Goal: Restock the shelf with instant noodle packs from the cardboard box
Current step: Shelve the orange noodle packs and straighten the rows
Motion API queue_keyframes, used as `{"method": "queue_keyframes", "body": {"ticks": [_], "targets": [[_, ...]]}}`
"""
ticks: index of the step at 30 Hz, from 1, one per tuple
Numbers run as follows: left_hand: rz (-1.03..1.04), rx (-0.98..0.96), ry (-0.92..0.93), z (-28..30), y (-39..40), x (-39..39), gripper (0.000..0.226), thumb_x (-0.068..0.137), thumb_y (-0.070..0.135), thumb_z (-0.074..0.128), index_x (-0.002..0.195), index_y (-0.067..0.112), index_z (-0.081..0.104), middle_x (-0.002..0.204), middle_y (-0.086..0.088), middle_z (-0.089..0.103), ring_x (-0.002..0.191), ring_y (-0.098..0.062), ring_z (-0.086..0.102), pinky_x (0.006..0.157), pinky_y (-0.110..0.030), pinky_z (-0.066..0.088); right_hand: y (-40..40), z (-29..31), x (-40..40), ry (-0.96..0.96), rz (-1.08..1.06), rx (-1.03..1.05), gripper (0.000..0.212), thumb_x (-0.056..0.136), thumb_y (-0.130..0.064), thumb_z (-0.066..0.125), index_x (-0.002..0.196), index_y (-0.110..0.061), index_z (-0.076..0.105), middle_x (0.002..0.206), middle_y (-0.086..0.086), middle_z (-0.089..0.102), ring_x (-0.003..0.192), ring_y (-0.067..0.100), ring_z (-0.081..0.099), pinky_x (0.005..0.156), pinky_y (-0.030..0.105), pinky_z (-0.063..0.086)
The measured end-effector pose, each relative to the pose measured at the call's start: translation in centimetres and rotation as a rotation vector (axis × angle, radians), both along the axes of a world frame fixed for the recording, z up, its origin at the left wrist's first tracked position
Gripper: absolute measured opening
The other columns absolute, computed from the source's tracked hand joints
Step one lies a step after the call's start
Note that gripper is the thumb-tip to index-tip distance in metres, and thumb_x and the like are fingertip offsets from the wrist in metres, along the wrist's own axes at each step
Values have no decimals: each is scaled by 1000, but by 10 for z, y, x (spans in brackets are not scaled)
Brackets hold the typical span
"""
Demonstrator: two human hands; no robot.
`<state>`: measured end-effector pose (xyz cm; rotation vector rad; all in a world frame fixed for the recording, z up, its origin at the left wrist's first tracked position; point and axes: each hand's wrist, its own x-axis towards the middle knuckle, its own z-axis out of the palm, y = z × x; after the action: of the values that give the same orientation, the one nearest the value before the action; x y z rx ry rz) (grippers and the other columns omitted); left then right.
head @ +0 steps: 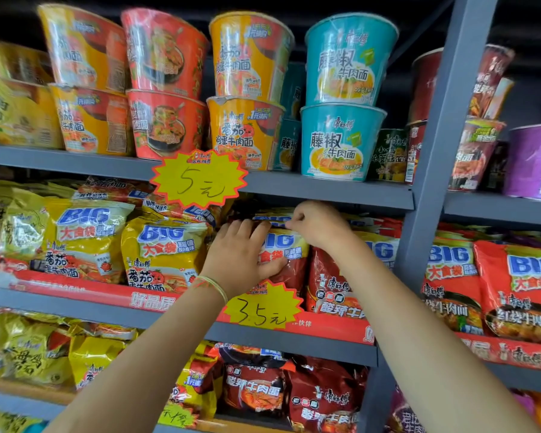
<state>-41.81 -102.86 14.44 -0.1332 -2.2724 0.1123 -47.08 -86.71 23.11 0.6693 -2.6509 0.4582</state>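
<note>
The red instant noodle pack (281, 254) sits upright in the middle tier of the shelf (325, 192), wedged between the yellow tomato-beef packs (163, 254) on its left and another red pack (331, 285) on its right. Your left hand (241, 257) lies against its front, fingers fairly straight over the face and thumb tucked under the lower edge — pressing more than gripping. Your right hand (316, 226) has its fingers curled at the top seal, pinching it, as far as the blur allows.

You appear to be seating this pack into its row. Keep the top pinch light so the seal does not crumple, and push from the flat of the left hand so the pack slides back squarely. Aim to leave the "BIG" label facing out and level with its neighbours — the yellow packs lean, so don't let this one tip with them. Mind the star price tag (263, 307) just below your left wrist; a dropped wrist could knock it loose.

The cardboard box is not in view
</note>
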Motion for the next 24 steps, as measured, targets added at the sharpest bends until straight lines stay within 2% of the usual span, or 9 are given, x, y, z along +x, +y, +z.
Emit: {"method": "queue_keyframes", "body": {"ticks": [3, 6, 8, 11, 14, 16, 20, 24], "targets": [[-6, 15, -6, 0, 1, -1, 79, 80, 74, 37, 122, 12, 62, 99, -13, 65, 90, -35, 62, 83, -46, 49, -1, 2, 0, 5, -17, 16, 19, 94, -31, 65, 99, -14, 69, 101, 7, 69, 95, 24, 63, 84, 37, 54], [13, 17, -30, 2, 1, 1, 84, 79, 77, 31, 126, 14, 60, 104, -14, 64, 97, -36, 61, 94, -50, 46, -9, -3, -4, 59, -47, 26, 13, 95, -27, 64, 104, -18, 65, 112, 5, 66, 105, 25, 60, 95, 42, 50], [49, 4, -72, 5, 3, 3, 90, 76, 79, 23, 129, 16, 58, 112, -15, 63, 106, -36, 58, 103, -51, 40, -12, -5, -8, 75, -50, 39, 18, 94, -24, 63, 112, -20, 63, 118, 4, 63, 111, 26, 58, 100, 44, 46], [78, -18, -89, 13, 8, 5, 100, 72, 86, 14, 127, 15, 58, 120, -14, 60, 115, -35, 54, 109, -49, 34, -18, -4, -12, 97, -72, 101, 14, 93, -18, 64, 105, -20, 69, 110, 4, 68, 101, 25, 63, 90, 40, 54], [91, -34, -141, 17, 10, 4, 111, 63, 93, 10, 133, 17, 51, 138, -14, 52, 133, -34, 43, 115, -50, 27, -20, -4, -11, 104, -107, 144, 6, 91, -14, 65, 94, -15, 70, 95, 6, 67, 87, 25, 64, 79, 38, 59], [90, -37, -150, 16, 10, 3, 116, 59, 96, 12, 139, 18, 44, 147, -12, 46, 141, -33, 35, 117, -51, 23, -17, -8, -12, 124, -88, 73, 7, 91, -12, 63, 91, -12, 70, 93, 8, 68, 85, 26, 64, 78, 38, 59], [49, -21, -107, 10, 5, 0, 121, 58, 101, 17, 147, 22, 39, 152, -14, 40, 143, -37, 32, 115, -55, 23, -9, -21, -17, 102, -12, -264, 14, 93, -9, 57, 93, -8, 71, 97, 9, 70, 91, 26, 63, 79, 32, 53], [13, -9, -93, 11, 4, -5, 122, 56, 102, 16, 150, 26, 36, 158, -15, 31, 147, -37, 25, 116, -57, 19, -8, -20, -22, 63, 15, -298, 13, 95, -14, 58, 96, -9, 70, 101, 8, 70, 95, 25, 63, 79, 31, 50]]}}
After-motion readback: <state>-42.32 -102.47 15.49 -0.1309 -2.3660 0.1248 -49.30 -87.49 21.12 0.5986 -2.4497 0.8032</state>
